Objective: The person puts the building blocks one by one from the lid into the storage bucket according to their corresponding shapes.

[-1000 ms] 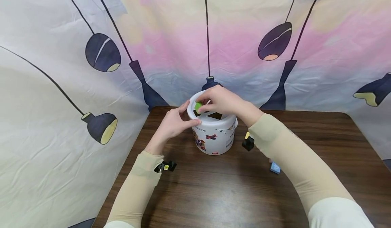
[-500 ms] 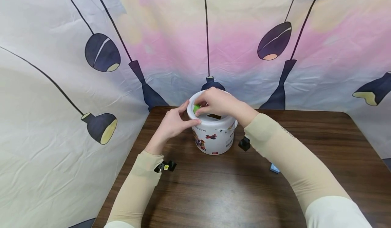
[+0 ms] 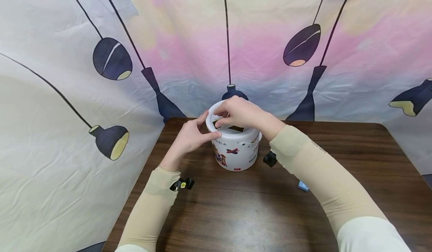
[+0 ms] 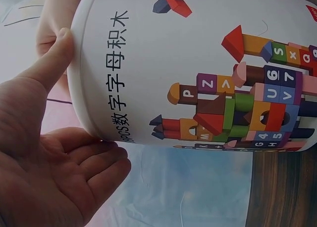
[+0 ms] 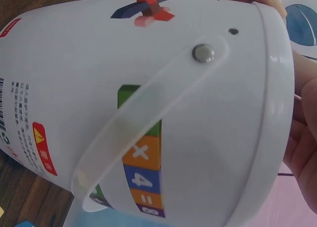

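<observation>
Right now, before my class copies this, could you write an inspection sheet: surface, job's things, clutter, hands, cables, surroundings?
Surface: brown wooden table.
Job's things: white bucket, upright, with a holed lid.
Clutter: blue block, at the right sleeve's edge in the head view.
Hands: left hand touches the bucket's rim; right hand is over the lid, nothing visible between finger and thumb.
Cables: nothing seen.
Surroundings: cloth backdrop printed with dark lamps.

A person's left hand touches the rim of a white bucket, which stands on a dark wooden surface. The right hand bends over the bucket's top, fingers beside dark openings. The right sleeve partly hides a blue block. A lamp-patterned cloth hangs behind.
</observation>
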Motion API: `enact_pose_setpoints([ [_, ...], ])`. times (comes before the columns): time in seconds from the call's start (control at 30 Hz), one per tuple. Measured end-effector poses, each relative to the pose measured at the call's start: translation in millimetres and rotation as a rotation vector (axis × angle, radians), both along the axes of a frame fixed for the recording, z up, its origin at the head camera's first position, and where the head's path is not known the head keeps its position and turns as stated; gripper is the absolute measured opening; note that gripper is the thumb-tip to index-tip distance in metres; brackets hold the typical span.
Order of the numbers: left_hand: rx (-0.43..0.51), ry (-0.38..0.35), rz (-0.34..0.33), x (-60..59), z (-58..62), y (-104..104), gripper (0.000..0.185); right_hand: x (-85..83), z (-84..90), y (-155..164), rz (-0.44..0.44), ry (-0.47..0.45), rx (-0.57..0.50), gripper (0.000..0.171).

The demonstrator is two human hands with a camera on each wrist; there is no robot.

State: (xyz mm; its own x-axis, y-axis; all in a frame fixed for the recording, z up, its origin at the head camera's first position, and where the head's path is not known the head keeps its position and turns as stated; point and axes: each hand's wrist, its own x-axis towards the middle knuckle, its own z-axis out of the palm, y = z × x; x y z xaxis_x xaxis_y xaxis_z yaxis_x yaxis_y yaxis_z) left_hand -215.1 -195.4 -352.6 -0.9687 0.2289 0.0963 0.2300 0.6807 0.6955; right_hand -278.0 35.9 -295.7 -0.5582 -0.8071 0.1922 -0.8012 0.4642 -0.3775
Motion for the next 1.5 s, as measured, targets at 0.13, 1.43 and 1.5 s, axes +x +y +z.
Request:
enact_pose_setpoints([
  [0.13, 0.006, -0.003, 0.002, 0.0, 0.0, -0.2, 0.108, -2.6, 1.2, 9.9, 0.005, -0.002, -0.047, 0.031],
  [1.43, 0.032, 0.008, 0.012, 0.1, -3.6, 0.1, 0.106, 68.4, -160.4, 290.8, -0.51, -0.429, -0.243, 0.041],
  [1.5, 0.036, 0.005, 0.014, 0.3, -3.4, 0.0, 0.106, 74.0, -166.9, 299.4, -0.509, -0.473, -0.237, 0.041],
])
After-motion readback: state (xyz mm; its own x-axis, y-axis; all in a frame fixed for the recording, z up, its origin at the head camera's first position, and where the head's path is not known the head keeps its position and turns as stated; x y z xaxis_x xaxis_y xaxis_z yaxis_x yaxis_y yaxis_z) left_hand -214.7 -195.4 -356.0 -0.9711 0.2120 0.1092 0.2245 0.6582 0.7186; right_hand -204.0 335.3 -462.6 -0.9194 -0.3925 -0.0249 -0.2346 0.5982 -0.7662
